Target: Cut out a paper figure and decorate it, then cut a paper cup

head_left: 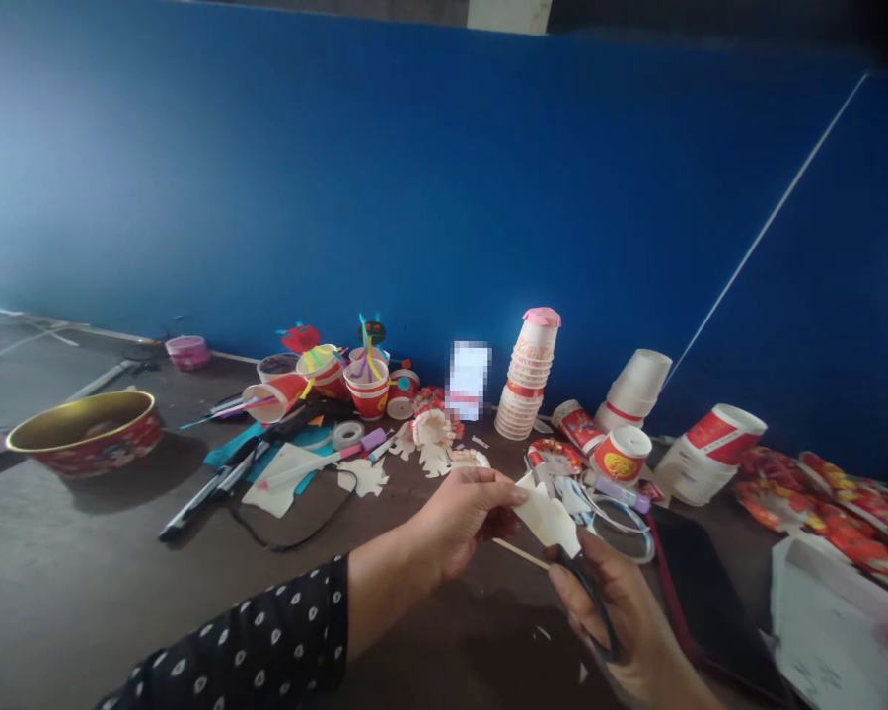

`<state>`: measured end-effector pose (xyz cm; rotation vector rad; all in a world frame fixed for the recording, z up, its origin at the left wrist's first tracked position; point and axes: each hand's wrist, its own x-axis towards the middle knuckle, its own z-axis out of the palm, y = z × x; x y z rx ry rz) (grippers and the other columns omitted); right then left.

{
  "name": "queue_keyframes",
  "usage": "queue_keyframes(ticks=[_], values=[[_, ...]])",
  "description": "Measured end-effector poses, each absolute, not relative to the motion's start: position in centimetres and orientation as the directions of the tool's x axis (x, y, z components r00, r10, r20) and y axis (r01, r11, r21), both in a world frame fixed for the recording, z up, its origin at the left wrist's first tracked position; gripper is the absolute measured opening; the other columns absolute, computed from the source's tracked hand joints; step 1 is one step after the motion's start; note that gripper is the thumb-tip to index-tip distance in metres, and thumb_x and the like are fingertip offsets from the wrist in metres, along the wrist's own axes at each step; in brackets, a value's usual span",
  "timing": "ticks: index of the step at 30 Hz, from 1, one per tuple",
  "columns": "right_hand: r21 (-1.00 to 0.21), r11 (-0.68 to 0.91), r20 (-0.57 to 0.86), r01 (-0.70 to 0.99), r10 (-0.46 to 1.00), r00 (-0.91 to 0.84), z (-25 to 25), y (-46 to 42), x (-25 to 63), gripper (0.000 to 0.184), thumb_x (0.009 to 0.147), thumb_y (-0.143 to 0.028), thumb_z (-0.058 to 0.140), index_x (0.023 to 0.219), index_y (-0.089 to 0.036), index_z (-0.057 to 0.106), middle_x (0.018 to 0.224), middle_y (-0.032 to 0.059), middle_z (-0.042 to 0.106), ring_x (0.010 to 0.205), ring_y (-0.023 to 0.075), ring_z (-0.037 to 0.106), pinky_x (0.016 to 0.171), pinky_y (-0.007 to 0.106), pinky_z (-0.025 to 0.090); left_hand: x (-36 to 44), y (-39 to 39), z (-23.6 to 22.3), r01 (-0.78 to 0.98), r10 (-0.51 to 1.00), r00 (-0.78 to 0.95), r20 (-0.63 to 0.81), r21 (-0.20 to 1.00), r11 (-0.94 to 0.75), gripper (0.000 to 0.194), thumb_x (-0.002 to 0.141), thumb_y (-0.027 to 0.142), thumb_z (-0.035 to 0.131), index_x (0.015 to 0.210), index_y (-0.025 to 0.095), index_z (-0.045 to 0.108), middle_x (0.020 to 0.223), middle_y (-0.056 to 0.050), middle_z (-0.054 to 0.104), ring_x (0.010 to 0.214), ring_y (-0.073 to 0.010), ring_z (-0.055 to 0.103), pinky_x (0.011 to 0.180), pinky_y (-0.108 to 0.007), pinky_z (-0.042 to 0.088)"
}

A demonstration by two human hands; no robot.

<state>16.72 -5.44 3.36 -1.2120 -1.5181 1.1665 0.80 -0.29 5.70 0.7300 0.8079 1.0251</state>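
Observation:
My left hand (463, 518) pinches the left edge of a small white paper piece (546, 515) above the table. In my right hand (614, 597) is a pair of scissors (596, 597) with dark handles, my fingers closed around them. The blades reach up to the paper, and part of them is hidden by it. A thin wooden stick (522, 554) lies on the table below the paper. Small white scraps (542, 633) are scattered under my hands.
A tall stack of paper cups (527, 375) stands at the back, with more red and white cups (710, 454) to its right. Decorated cups (368, 383), cut paper (362, 477) and pens (214, 488) spread leftward. A gold-rimmed bowl (89, 439) sits far left; a dark tablet (710, 592) lies right.

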Motion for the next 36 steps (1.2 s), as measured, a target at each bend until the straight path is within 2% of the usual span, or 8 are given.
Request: queue_keyframes(ticks=[4, 9, 11, 14, 16, 21, 27, 36], values=[[-0.979, 0.087, 0.052, 0.184, 0.981, -0.189, 3.3, -5.5, 16.5, 0.032, 0.073, -0.048, 0.061, 0.082, -0.019, 0.055, 0.047, -0.0093, 0.035, 0.038, 0.0061, 0.029, 0.034, 0.018, 0.023, 0.7, -0.1, 5.8, -0.421, 0.927, 0.292, -0.236, 0.838, 0.347, 0.012, 0.055, 0.012, 0.063, 0.052, 0.013, 0.052, 0.045, 0.001, 0.052, 0.039, -0.0063, 0.045, 0.044, -0.019, 0.035], [-0.983, 0.069, 0.04, 0.17, 0.985, -0.17, 3.5, -5.5, 16.1, 0.035, 0.069, -0.051, 0.064, 0.078, -0.019, 0.054, 0.045, -0.0103, 0.033, 0.036, 0.0049, 0.026, 0.032, 0.017, 0.02, 0.6, 0.1, 5.6, -0.399, 0.925, 0.284, -0.254, 0.846, 0.354, 0.011, 0.055, 0.013, 0.063, 0.054, 0.013, 0.052, 0.047, 0.0, 0.053, 0.04, -0.0068, 0.047, 0.044, -0.019, 0.036], [-0.984, 0.067, 0.042, 0.162, 0.987, -0.157, 3.8, -5.6, 15.9, 0.035, 0.068, -0.05, 0.066, 0.077, -0.018, 0.055, 0.047, -0.0086, 0.038, 0.038, 0.0057, 0.031, 0.034, 0.017, 0.023, 0.7, 0.1, 5.5, -0.396, 0.924, 0.283, -0.258, 0.846, 0.358, 0.012, 0.055, 0.014, 0.063, 0.055, 0.013, 0.052, 0.047, 0.0, 0.054, 0.041, -0.0072, 0.048, 0.045, -0.019, 0.038], [-0.983, 0.11, 0.092, 0.144, 0.987, -0.133, 4.2, -5.8, 15.6, 0.033, 0.067, -0.048, 0.067, 0.076, -0.018, 0.056, 0.058, -0.0026, 0.051, 0.049, 0.0097, 0.043, 0.043, 0.019, 0.035, 0.7, 0.1, 5.4, -0.399, 0.922, 0.29, -0.257, 0.843, 0.361, 0.011, 0.056, 0.014, 0.064, 0.055, 0.013, 0.052, 0.047, 0.0, 0.054, 0.041, -0.0075, 0.049, 0.045, -0.019, 0.039], [-0.981, 0.12, 0.103, 0.153, 0.988, -0.118, 4.3, -5.9, 15.6, 0.033, 0.068, -0.048, 0.067, 0.075, -0.018, 0.057, 0.063, -0.0004, 0.054, 0.053, 0.0112, 0.045, 0.046, 0.021, 0.037, 0.7, 0.1, 5.3, -0.404, 0.918, 0.296, -0.263, 0.837, 0.37, 0.011, 0.057, 0.014, 0.064, 0.056, 0.012, 0.053, 0.048, 0.0, 0.055, 0.04, -0.0073, 0.049, 0.046, -0.019, 0.039], [-0.982, 0.084, 0.072, 0.169, 0.994, -0.079, 3.9, -5.9, 15.6, 0.033, 0.065, -0.046, 0.07, 0.073, -0.017, 0.056, 0.059, -0.0025, 0.052, 0.049, 0.009, 0.043, 0.043, 0.019, 0.035, 0.7, 0.2, 5.3, -0.392, 0.904, 0.309, -0.295, 0.826, 0.404, 0.007, 0.058, 0.013, 0.061, 0.057, 0.012, 0.054, 0.05, -0.001, 0.056, 0.04, -0.0071, 0.05, 0.045, -0.018, 0.04], [-0.987, -0.058, -0.072, 0.152, 0.993, -0.09, 3.0, -5.6, 15.6, 0.038, 0.063, -0.05, 0.068, 0.076, -0.018, 0.053, 0.045, -0.0108, 0.038, 0.034, 0.0037, 0.031, 0.033, 0.016, 0.027, 0.8, 0.2, 5.0, -0.404, 0.885, 0.338, -0.32, 0.8, 0.444, 0.008, 0.061, 0.013, 0.063, 0.059, 0.012, 0.055, 0.047, 0.0, 0.054, 0.04, -0.0072, 0.05, 0.042, -0.017, 0.039], [-0.986, -0.064, -0.077, 0.153, 0.994, -0.077, 2.9, -5.9, 15.7, 0.032, 0.066, -0.044, 0.065, 0.078, -0.017, 0.052, 0.042, -0.0102, 0.043, 0.033, 0.0043, 0.035, 0.034, 0.017, 0.027, 1.0, -0.3, 5.3, -0.383, 0.835, 0.415, -0.361, 0.764, 0.52, 0.01, 0.065, 0.011, 0.061, 0.057, 0.011, 0.055, 0.046, -0.003, 0.058, 0.036, -0.0067, 0.049, 0.04, -0.016, 0.037]])
